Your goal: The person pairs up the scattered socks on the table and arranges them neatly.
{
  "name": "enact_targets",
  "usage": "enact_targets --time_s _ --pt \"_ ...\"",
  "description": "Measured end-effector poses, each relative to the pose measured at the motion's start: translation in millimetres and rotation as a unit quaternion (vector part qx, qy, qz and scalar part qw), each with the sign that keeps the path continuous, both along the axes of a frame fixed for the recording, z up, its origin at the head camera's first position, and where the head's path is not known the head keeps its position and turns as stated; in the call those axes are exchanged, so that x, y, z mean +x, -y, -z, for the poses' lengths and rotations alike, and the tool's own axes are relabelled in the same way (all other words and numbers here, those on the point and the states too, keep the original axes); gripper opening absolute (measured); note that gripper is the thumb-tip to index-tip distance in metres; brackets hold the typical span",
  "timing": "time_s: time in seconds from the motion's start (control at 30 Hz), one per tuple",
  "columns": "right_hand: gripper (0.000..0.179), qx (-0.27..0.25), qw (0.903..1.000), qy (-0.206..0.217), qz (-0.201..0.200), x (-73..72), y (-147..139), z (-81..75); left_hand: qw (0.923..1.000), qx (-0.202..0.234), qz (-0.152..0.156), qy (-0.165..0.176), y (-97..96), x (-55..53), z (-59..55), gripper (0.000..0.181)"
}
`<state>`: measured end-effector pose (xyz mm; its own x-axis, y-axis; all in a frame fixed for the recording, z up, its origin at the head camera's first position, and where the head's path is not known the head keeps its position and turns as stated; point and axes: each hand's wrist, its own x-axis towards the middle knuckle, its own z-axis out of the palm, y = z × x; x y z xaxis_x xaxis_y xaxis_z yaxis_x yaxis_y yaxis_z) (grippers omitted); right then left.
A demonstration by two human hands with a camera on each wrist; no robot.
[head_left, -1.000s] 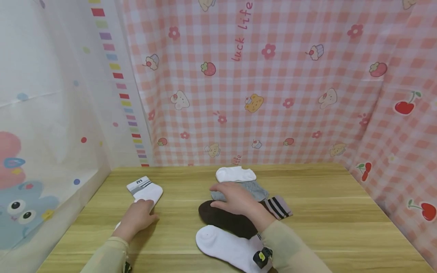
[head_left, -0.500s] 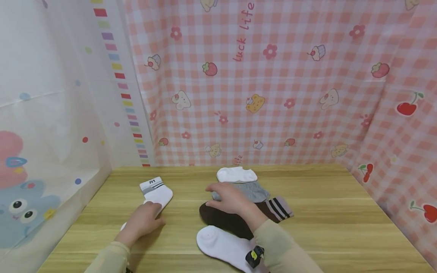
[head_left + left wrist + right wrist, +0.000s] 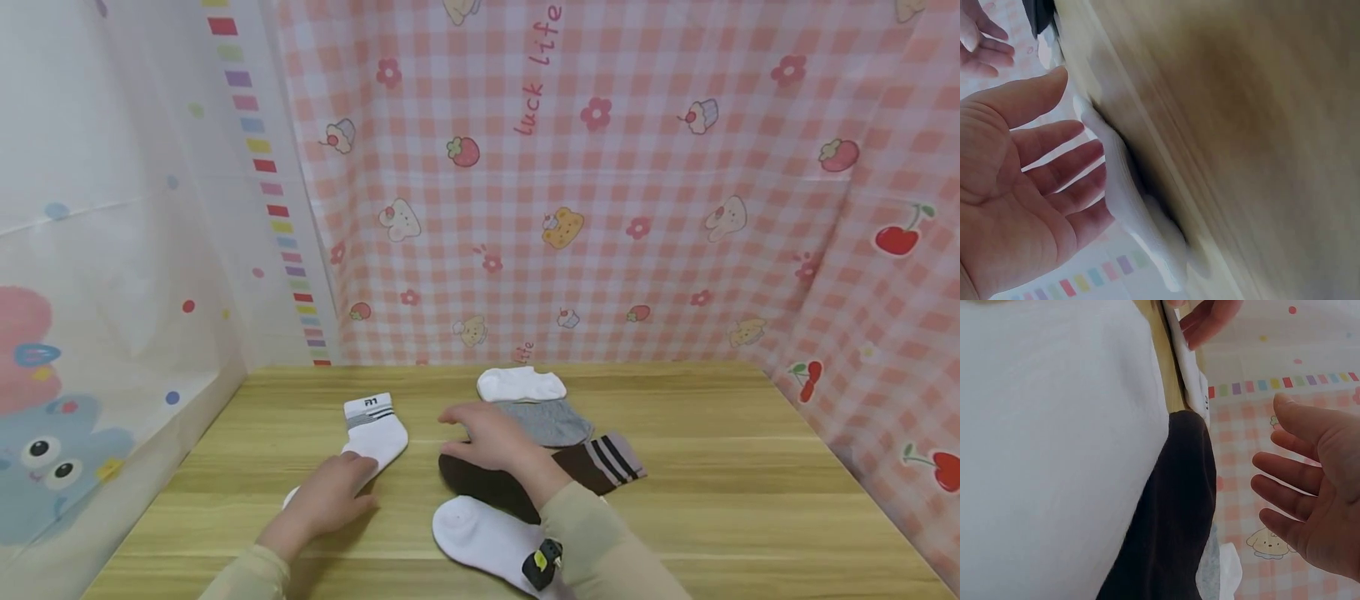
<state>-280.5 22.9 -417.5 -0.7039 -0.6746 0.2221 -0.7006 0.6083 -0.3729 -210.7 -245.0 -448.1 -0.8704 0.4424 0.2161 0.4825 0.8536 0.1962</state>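
Note:
My left hand [image 3: 326, 500] lies over the middle of a white ankle sock [image 3: 378, 437] with grey and black stripes at its cuff. In the left wrist view its straight, slightly spread fingers touch the sock [image 3: 1132, 194], thumb apart from it. My right hand [image 3: 491, 437] hovers with spread fingers and holds nothing. Below it lies a dark brown sock [image 3: 487, 483] with a striped mauve cuff. Behind that are a grey sock [image 3: 555, 423] and a white low-cut sock [image 3: 520, 384]. A larger white sock [image 3: 480, 533] lies nearest, partly hidden by my right sleeve.
The socks lie on a wood-grain table [image 3: 712, 500]. A pink checked curtain [image 3: 637, 275] hangs along its back and right, and a white printed curtain [image 3: 127, 292] along its left. A small black device [image 3: 542, 564] sits at my right wrist.
The striped white sock has slid to the right across the table under my left hand. My right hand has shifted slightly left; the other socks stay in place.

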Motion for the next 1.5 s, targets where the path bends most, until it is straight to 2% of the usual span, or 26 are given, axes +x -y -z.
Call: enact_targets --time_s 0.2,0.6,0.77,0.83,0.9,1.0,1.13,1.23,1.33,1.5 --pt "0.037 -0.006 0.9999 -0.007 -0.007 -1.9 6 3.2 0.9999 0.012 0.010 0.005 -3.9 4.8 1.9 0.042" --pt "0.038 -0.002 0.9998 0.015 0.011 -6.3 16 8.5 0.9980 0.007 0.053 0.034 -7.8 10.5 -2.5 0.040" --pt "0.038 0.002 0.9992 0.031 0.024 -8.4 19 10.4 0.9958 0.014 0.088 0.019 -5.7 10.4 -1.4 0.034" --pt "0.037 0.003 0.9989 0.036 0.029 -9.2 21 10.9 0.9941 0.029 0.104 0.012 -3.8 10.2 -0.8 0.031" --pt "0.036 0.002 0.9988 0.037 0.032 -10.2 23 11.5 0.9931 0.049 0.106 0.012 -1.5 11.0 -0.8 0.029" --pt "0.036 0.002 0.9987 0.038 0.035 -11.4 26 12.4 0.9937 0.082 0.075 0.013 1.8 13.7 -2.7 0.027" --pt "0.037 0.010 0.9987 0.033 0.038 -12.7 31 13.8 0.9930 0.117 0.000 0.015 4.9 18.7 -9.4 0.030" --pt "0.037 0.016 0.9986 0.029 0.041 -13.9 35 14.8 0.9875 0.149 -0.043 0.028 8.4 21.9 -14.7 0.034" --pt "0.036 0.021 0.9985 0.024 0.044 -15.9 38 16.5 0.9814 0.173 -0.071 0.043 13.1 24.9 -17.5 0.038" --pt "0.036 0.027 0.9980 0.019 0.054 -18.4 44 18.6 0.9741 0.177 -0.122 0.069 19.3 28.8 -18.7 0.043"
